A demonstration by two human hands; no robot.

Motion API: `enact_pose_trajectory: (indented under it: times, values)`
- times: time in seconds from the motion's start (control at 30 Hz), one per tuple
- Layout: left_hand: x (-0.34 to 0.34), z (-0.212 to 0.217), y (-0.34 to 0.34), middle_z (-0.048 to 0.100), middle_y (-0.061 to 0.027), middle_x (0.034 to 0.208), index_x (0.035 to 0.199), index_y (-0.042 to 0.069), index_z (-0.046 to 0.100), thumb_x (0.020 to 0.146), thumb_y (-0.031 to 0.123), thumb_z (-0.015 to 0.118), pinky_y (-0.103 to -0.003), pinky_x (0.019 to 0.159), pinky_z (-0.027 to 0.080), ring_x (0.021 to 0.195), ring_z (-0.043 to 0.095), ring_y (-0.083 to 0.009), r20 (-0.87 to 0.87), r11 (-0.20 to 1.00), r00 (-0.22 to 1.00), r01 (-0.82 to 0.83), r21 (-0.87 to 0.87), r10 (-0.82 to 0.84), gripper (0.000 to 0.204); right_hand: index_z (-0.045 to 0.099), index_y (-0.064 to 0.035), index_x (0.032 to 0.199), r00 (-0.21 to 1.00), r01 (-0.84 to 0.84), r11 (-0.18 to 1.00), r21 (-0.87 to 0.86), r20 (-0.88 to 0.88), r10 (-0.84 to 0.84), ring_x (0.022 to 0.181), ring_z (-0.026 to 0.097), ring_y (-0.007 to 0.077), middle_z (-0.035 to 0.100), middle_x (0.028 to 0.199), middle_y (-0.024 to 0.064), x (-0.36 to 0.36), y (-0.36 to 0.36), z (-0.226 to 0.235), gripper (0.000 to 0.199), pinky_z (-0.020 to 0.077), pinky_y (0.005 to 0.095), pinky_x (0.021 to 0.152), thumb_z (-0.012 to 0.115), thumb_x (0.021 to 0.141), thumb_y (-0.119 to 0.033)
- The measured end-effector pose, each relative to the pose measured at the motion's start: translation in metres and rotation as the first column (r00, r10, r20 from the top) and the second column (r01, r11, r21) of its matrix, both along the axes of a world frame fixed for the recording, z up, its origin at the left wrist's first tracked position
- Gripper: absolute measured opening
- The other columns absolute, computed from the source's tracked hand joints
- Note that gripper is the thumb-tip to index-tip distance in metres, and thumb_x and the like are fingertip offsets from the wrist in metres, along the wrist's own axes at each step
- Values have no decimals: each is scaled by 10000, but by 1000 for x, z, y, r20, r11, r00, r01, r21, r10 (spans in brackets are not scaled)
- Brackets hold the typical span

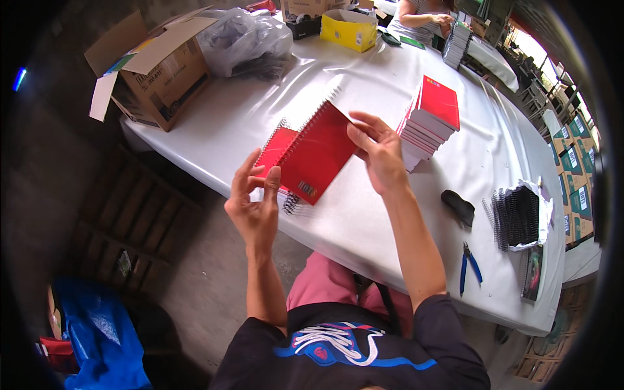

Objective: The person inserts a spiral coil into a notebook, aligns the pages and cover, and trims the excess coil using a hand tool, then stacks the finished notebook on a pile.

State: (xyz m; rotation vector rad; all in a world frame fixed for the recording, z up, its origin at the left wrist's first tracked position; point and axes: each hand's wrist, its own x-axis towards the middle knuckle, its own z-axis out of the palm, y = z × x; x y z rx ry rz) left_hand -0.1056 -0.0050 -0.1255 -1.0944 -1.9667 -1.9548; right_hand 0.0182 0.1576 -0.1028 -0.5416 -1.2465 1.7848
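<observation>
Black cloth of the person's T-shirt (383, 325) is filling the near part of the view. Past it, the left hand (252, 211) is curving by the coil edge of a red spiral notebook (320, 153); I cannot tell if it is squeezing. The right hand (385, 156) is pinching the notebook's right edge with thumb and fingers. The notebook is tilting above the white-covered table (357, 224), partly hiding another red notebook (276, 144). I am guessing it is light, with a stiff, slippery cover and a coil that could bend, so I am choosing the flat edges for holding.

Blue-handled pliers (467, 255), a bag of black coils (520, 214) and a black lumpy thing (458, 208) are lying to the right. Beyond the right hand, a tall notebook stack (437, 107) is blocking the way. Farther off, a cardboard box (169, 81), a see-through plastic bag (240, 39) and a yellow box (349, 31) are sitting, and another person (416, 19) is standing.
</observation>
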Motion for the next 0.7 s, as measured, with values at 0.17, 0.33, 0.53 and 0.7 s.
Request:
enact_pose_trajectory:
  times: [0.17,0.33,0.53,0.7]
  values:
    - [-21,-2,-6,601,-15,754,1208,48,585,892,242,648,-192,762,424,727,595,-70,94,997,996,-3,82,-5,376,517,-57,1210,937,-19,999,-27,-349,8,831,566,131,611,879,48,-35,32,16,345,458,269,812,432,876,-26]
    - [-40,-38,-8,650,-45,985,1216,76,588,912,273,610,-317,900,392,952,584,-120,310,996,951,-26,89,-3,363,558,-91,1137,925,-288,549,785,377,-53,747,545,142,505,698,44,-86,8,27,414,423,286,713,493,730,-41]
    - [-46,-79,12,526,-102,1300,1334,109,483,939,333,551,-378,983,360,1218,476,-205,394,992,912,83,91,-112,460,473,-151,1311,912,-404,179,897,410,4,1110,544,256,602,1095,159,-108,-20,-20,529,272,439,1066,548,788,-139]
    - [-37,-78,33,507,-108,1314,1313,52,488,972,323,476,-385,1025,333,1222,463,-237,338,999,940,37,25,-44,436,535,-48,1249,964,-40,785,618,232,-133,1181,508,265,578,1217,163,-74,39,-66,403,338,337,1036,478,908,-255]
